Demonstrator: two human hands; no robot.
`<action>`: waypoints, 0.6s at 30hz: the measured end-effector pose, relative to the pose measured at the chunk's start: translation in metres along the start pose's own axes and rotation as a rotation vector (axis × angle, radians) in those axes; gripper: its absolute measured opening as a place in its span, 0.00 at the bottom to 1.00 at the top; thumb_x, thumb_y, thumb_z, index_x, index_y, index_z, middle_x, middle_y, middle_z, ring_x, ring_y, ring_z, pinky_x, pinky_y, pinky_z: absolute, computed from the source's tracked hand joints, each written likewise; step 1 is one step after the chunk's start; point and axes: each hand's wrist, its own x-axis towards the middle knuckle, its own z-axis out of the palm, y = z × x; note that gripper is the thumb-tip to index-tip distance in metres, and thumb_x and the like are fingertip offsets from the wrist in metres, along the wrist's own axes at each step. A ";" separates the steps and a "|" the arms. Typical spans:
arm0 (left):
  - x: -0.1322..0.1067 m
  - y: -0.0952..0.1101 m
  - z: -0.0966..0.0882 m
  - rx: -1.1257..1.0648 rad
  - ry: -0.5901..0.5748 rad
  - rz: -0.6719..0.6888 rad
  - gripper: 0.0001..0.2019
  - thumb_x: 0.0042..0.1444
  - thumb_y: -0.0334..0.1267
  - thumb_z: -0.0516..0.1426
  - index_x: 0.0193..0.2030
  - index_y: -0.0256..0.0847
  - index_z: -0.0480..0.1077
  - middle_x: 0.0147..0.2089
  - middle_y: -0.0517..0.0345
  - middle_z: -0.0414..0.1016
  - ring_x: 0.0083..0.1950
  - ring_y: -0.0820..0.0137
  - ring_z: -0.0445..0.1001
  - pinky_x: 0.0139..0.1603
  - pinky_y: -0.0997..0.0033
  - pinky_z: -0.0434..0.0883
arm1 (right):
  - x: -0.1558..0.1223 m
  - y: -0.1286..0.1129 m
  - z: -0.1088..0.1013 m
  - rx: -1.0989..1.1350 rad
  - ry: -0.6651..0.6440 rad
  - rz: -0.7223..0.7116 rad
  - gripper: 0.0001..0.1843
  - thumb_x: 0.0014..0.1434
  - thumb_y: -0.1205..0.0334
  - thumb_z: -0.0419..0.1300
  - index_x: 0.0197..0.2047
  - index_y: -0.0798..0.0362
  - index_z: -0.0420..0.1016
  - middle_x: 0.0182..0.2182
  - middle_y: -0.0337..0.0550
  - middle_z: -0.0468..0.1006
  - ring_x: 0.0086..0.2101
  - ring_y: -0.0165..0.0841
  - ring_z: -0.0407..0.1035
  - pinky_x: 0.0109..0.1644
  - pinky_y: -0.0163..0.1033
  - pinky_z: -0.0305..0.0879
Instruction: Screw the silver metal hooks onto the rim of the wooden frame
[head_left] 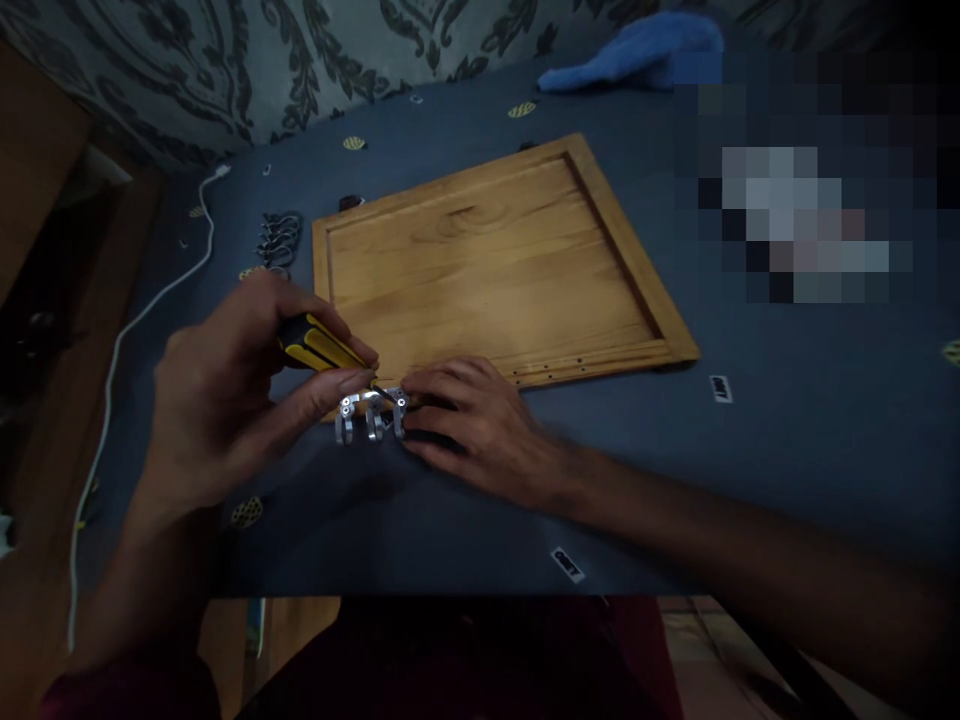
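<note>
Gripping a yellow-and-black screwdriver (pixel 322 348), the left hand (pixel 225 400) is closed round the handle, thumb on top, with the tip angled down to the right onto a metal hook bracket (pixel 369 415). The bracket sits at the near left corner of a wooden panel (pixel 495 260) and shows probably 3 curved hooks, though blur softens them. The right hand (pixel 472 420) lies mostly open, fingers loosely bent, fingertips pressing the bracket's right end, clasping nothing. The panel lies flat on a dark blue table (pixel 750 450). Spare hooks (pixel 277 238) rest near its far left corner, beside a white cable (pixel 150 300).
</note>
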 end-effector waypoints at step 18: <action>0.000 -0.001 0.004 -0.052 -0.073 -0.016 0.09 0.61 0.38 0.65 0.47 0.44 0.73 0.41 0.64 0.80 0.39 0.69 0.83 0.34 0.69 0.79 | 0.000 0.001 -0.001 0.005 -0.016 0.002 0.09 0.69 0.59 0.62 0.46 0.54 0.81 0.52 0.51 0.81 0.52 0.43 0.72 0.56 0.53 0.68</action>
